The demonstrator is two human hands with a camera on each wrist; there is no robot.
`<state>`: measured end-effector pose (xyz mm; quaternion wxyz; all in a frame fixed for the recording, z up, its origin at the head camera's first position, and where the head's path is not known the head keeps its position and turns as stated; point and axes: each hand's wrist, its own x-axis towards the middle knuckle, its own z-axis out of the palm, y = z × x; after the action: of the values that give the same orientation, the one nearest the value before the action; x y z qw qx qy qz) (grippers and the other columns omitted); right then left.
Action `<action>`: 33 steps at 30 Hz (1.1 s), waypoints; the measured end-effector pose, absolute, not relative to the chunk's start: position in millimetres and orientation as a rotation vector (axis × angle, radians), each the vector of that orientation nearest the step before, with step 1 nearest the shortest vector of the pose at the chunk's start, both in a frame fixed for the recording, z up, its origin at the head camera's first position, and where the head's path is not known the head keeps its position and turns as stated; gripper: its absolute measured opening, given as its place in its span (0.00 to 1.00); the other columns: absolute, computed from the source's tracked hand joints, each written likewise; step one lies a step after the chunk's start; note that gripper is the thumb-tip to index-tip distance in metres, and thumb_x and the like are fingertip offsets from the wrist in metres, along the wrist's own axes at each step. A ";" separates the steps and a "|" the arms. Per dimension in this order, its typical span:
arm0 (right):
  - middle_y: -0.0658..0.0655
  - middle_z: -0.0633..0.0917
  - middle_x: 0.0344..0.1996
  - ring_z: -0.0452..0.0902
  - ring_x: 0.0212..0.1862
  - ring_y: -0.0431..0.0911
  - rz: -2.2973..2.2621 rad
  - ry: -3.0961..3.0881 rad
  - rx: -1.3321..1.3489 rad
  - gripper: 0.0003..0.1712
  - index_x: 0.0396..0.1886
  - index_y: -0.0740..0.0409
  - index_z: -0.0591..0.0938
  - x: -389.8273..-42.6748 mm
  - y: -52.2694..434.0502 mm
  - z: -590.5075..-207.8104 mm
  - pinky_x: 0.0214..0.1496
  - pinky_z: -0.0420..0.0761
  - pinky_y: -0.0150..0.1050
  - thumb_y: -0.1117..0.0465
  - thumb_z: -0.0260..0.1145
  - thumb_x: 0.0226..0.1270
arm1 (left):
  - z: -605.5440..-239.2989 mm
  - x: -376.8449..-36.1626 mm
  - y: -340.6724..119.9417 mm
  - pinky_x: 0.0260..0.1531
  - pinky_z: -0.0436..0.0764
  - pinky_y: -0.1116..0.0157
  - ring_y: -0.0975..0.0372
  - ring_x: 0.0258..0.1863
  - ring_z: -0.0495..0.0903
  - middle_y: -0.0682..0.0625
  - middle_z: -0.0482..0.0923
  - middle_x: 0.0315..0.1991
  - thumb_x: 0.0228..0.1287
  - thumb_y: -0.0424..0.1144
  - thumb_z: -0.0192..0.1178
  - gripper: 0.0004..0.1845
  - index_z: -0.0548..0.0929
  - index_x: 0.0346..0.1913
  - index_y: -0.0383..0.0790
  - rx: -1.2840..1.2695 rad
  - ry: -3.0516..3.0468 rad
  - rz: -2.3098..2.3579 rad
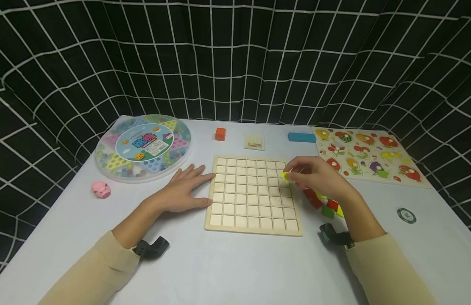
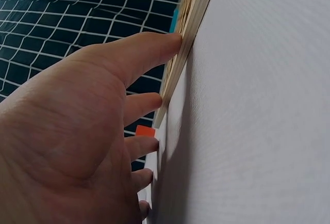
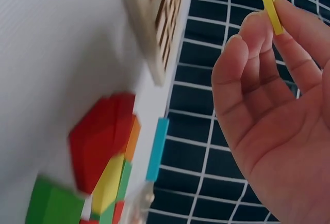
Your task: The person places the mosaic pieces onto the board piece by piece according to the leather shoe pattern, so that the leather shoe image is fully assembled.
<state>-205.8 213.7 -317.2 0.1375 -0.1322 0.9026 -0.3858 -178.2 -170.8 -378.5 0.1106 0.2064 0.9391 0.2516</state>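
A square wooden grid board [image 1: 252, 192] lies flat in the middle of the table. My left hand [image 1: 183, 190] is spread beside it, thumb and index fingertip touching its left edge. In the left wrist view, that thumb [image 2: 149, 48] rests against the board's side. Over the board's right edge, my right hand [image 1: 313, 173] pinches a small yellow tile [image 3: 271, 12] between thumb and fingertip. Beneath the right wrist lies a loose pile of coloured blocks, among them a red block [image 3: 103, 141], a green block [image 3: 51, 203] and a yellow block [image 3: 108, 185].
Back left lies a round marble board game [image 1: 143, 146], with a pink toy pig [image 1: 101, 189] near it. Behind the board are an orange block [image 1: 220, 134], a small packet [image 1: 254, 142] and a blue bar [image 1: 302, 137]. A fruit puzzle sheet [image 1: 366, 154] and a chip [image 1: 406, 215] lie right.
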 end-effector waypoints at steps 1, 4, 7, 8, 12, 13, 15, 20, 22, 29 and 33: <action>0.59 0.87 0.45 0.83 0.39 0.52 -1.121 2.611 -0.392 0.16 0.52 0.54 0.86 -205.8 211.7 -316.4 0.44 0.85 0.40 0.51 0.70 0.72 | -377.3 -178.2 -170.2 0.80 0.35 0.37 0.41 0.84 0.40 0.40 0.50 0.84 0.63 0.60 0.66 0.43 0.66 0.79 0.52 0.608 2.755 0.739; 0.59 0.87 0.46 0.83 0.39 0.52 -1.158 2.604 -0.411 0.15 0.52 0.53 0.87 -205.7 203.3 -316.4 0.44 0.85 0.41 0.51 0.70 0.72 | -373.7 -177.8 -171.5 0.80 0.35 0.37 0.40 0.84 0.40 0.40 0.49 0.84 0.63 0.60 0.66 0.43 0.66 0.80 0.52 0.602 2.745 0.719; 0.59 0.86 0.47 0.82 0.37 0.52 -1.217 2.580 -0.419 0.14 0.51 0.53 0.87 -207.0 192.8 -320.5 0.44 0.84 0.43 0.52 0.69 0.73 | -373.0 -178.4 -177.2 0.80 0.35 0.37 0.39 0.84 0.39 0.39 0.49 0.84 0.63 0.60 0.66 0.43 0.66 0.80 0.52 0.594 2.745 0.691; 0.60 0.86 0.46 0.82 0.37 0.53 -1.232 2.571 -0.415 0.14 0.51 0.53 0.87 -207.6 189.6 -321.3 0.45 0.84 0.43 0.52 0.69 0.73 | -373.7 -178.5 -178.7 0.80 0.35 0.37 0.39 0.84 0.39 0.39 0.49 0.84 0.63 0.60 0.66 0.43 0.66 0.80 0.52 0.593 2.747 0.682; 0.63 0.88 0.41 0.82 0.35 0.53 -1.262 2.552 -0.394 0.15 0.51 0.56 0.85 -210.8 181.2 -322.6 0.46 0.85 0.43 0.53 0.71 0.71 | -377.8 -178.7 -180.1 0.79 0.36 0.35 0.38 0.83 0.40 0.39 0.50 0.84 0.63 0.61 0.65 0.43 0.66 0.79 0.53 0.601 2.745 0.684; 0.63 0.88 0.40 0.83 0.35 0.54 -1.265 2.551 -0.390 0.15 0.50 0.56 0.84 -211.6 180.3 -322.2 0.46 0.85 0.43 0.53 0.71 0.71 | -378.6 -178.8 -179.0 0.79 0.36 0.35 0.38 0.83 0.40 0.39 0.50 0.84 0.63 0.62 0.65 0.43 0.66 0.79 0.53 0.608 2.744 0.689; 0.64 0.88 0.40 0.83 0.35 0.54 -1.277 2.545 -0.381 0.15 0.49 0.57 0.84 -213.4 179.4 -321.0 0.45 0.86 0.41 0.53 0.71 0.70 | -379.7 -179.1 -176.0 0.79 0.36 0.35 0.39 0.83 0.40 0.39 0.50 0.84 0.63 0.62 0.65 0.43 0.66 0.79 0.53 0.619 2.740 0.710; 0.61 0.87 0.45 0.87 0.38 0.55 -1.307 2.511 -0.379 0.14 0.48 0.57 0.86 -217.3 175.3 -316.5 0.46 0.88 0.39 0.52 0.70 0.72 | -381.1 -179.5 -168.7 0.80 0.35 0.37 0.40 0.84 0.39 0.41 0.50 0.84 0.62 0.61 0.65 0.43 0.67 0.79 0.54 0.622 2.742 0.748; 0.59 0.88 0.45 0.88 0.39 0.55 -1.308 2.493 -0.377 0.14 0.48 0.56 0.86 -218.1 171.7 -314.5 0.47 0.89 0.39 0.52 0.70 0.72 | -381.8 -178.9 -167.2 0.80 0.35 0.37 0.41 0.84 0.38 0.41 0.50 0.84 0.62 0.61 0.65 0.43 0.66 0.79 0.55 0.619 2.740 0.753; 0.60 0.89 0.44 0.89 0.42 0.54 -1.295 2.411 -0.368 0.13 0.48 0.57 0.88 -221.2 155.8 -311.9 0.50 0.89 0.41 0.55 0.71 0.70 | -380.4 -175.9 -168.7 0.80 0.35 0.38 0.41 0.84 0.39 0.40 0.50 0.84 0.63 0.60 0.65 0.43 0.66 0.79 0.53 0.605 2.733 0.768; 0.59 0.88 0.45 0.89 0.41 0.52 -1.305 2.371 -0.373 0.12 0.48 0.57 0.88 -221.3 148.0 -315.7 0.50 0.89 0.41 0.57 0.72 0.70 | -379.6 -177.1 -169.5 0.80 0.35 0.38 0.42 0.84 0.39 0.40 0.50 0.84 0.63 0.60 0.65 0.43 0.66 0.79 0.53 0.616 2.731 0.754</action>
<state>-221.3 148.0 -315.7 0.2033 -0.1335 0.8498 -0.4677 -177.1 -169.5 -379.6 0.1206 0.2109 0.9350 0.2582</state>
